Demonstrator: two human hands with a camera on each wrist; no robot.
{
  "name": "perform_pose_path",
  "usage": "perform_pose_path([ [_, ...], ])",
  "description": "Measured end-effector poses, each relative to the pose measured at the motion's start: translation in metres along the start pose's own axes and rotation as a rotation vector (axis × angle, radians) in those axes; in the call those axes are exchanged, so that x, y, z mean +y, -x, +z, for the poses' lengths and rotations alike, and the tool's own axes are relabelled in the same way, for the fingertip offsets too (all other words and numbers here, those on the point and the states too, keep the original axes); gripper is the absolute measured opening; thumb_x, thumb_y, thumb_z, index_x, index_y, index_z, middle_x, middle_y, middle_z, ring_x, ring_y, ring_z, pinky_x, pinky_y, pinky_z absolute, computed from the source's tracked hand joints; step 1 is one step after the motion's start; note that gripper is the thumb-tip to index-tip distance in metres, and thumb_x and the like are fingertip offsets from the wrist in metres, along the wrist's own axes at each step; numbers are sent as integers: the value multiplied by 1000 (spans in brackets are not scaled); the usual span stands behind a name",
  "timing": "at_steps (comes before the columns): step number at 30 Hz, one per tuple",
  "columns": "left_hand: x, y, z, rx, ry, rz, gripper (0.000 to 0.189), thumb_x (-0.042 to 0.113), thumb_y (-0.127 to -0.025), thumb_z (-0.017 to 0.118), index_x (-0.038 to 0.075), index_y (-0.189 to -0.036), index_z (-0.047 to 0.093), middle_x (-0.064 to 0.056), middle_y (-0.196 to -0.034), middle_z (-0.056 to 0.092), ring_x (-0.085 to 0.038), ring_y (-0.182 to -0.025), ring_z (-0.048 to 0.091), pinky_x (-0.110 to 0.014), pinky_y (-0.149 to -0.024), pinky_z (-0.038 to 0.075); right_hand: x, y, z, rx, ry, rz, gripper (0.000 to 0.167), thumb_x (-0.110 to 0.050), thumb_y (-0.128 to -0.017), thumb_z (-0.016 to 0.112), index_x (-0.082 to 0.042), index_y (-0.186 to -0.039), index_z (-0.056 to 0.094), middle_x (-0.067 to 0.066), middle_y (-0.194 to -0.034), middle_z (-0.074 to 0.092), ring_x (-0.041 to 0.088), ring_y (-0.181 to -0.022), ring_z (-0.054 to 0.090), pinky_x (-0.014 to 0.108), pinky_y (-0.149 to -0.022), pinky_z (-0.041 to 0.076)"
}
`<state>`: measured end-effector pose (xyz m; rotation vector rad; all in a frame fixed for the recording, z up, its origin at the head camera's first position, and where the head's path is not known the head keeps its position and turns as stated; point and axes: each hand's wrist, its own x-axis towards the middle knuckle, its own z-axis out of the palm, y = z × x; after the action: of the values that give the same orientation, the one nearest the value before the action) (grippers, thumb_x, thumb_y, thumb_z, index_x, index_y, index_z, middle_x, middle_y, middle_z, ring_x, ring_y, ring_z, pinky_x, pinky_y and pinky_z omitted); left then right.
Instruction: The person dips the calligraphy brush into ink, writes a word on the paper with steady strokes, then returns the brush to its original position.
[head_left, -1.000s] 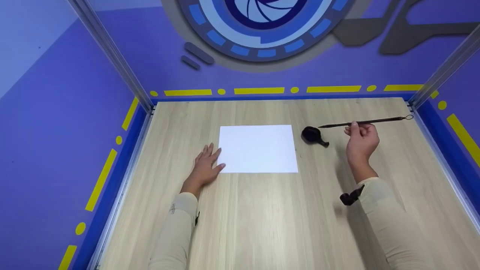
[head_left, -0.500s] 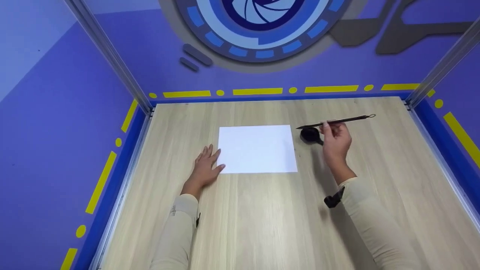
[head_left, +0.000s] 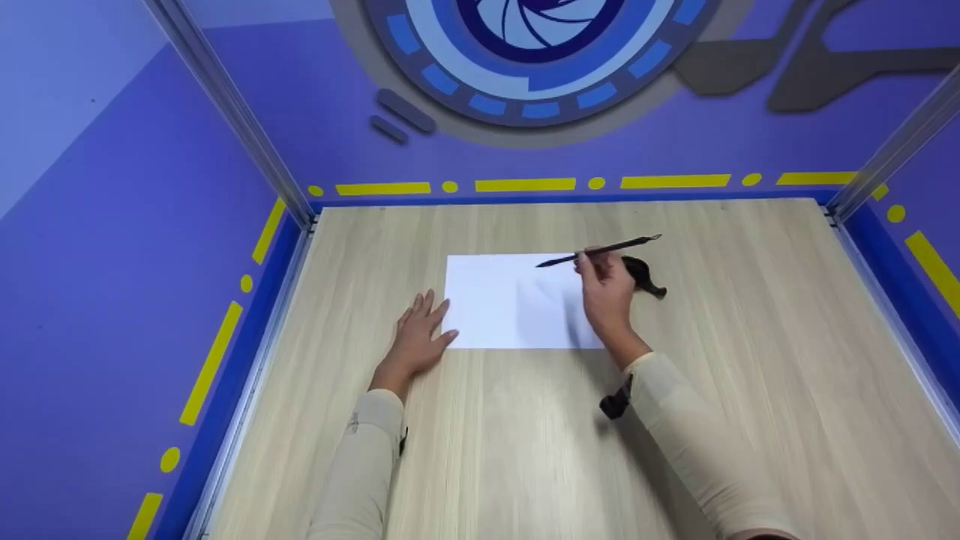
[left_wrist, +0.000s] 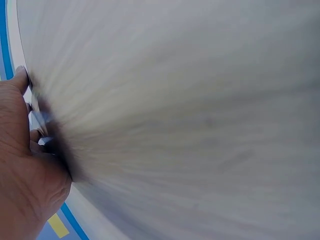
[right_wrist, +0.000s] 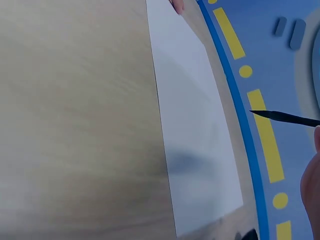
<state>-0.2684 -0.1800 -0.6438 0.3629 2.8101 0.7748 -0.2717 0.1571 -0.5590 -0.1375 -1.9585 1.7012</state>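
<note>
A white sheet of paper (head_left: 484,300) lies flat on the table. My left hand (head_left: 416,341) rests at its left edge, fingers spread, thumb on the lower left corner; the left wrist view shows this hand (left_wrist: 30,165) at the frame's left side. My right hand (head_left: 609,300) pinches a dark ink brush (head_left: 628,244) over the sheet's upper right part. The brush slants, its pointed tip to the left and its loop end to the right. In the right wrist view the brush tip (right_wrist: 265,114) shows against the wall. Behind the right hand sits a small black round dish (head_left: 643,274) with a short handle, partly hidden.
The light wood table (head_left: 495,435) is bounded by a blue back wall (head_left: 300,142) and side walls with yellow marks. Metal posts (head_left: 232,112) stand in the back corners. A black device (head_left: 615,405) is strapped to the right sleeve.
My right hand has carried the brush leftward, from right of the black dish, past it and over the paper. The left hand stays at the sheet's left edge.
</note>
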Motion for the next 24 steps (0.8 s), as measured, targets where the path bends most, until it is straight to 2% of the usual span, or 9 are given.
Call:
perform_pose_path([
  [6,2,-1,-1,-9,-22,-7,71,50,-109,51,22,-171,29,-10,-183,7,-35,-171,1,-57,-138,4,-9,7,20,-6,-20,15,16,-3,-103,67,11,-111,69,30,-102,75,29,-91,74,9,-79,54],
  [11,2,0,-3,-10,-14,-5,71,51,-110,50,23,-171,27,-9,-183,5,-34,-171,-1,-57,-138,3,4,12,44,-25,-44,27,16,-2,-103,67,10,-112,69,28,-103,75,27,-93,73,11,-82,55],
  [20,2,1,-3,-4,-12,-21,70,49,-110,52,23,-171,28,-8,-183,6,-34,-171,-1,-58,-137,4,22,21,81,-131,-15,2,14,-15,-104,71,-5,-113,74,14,-103,79,23,-96,75,17,-82,56],
  [24,2,0,-4,-17,-13,-10,71,49,-110,52,23,-171,27,-9,-183,6,-34,-171,-1,-58,-137,4,23,26,92,-140,-35,16,12,-15,-104,71,-7,-112,74,12,-102,80,21,-95,76,21,-81,58],
])
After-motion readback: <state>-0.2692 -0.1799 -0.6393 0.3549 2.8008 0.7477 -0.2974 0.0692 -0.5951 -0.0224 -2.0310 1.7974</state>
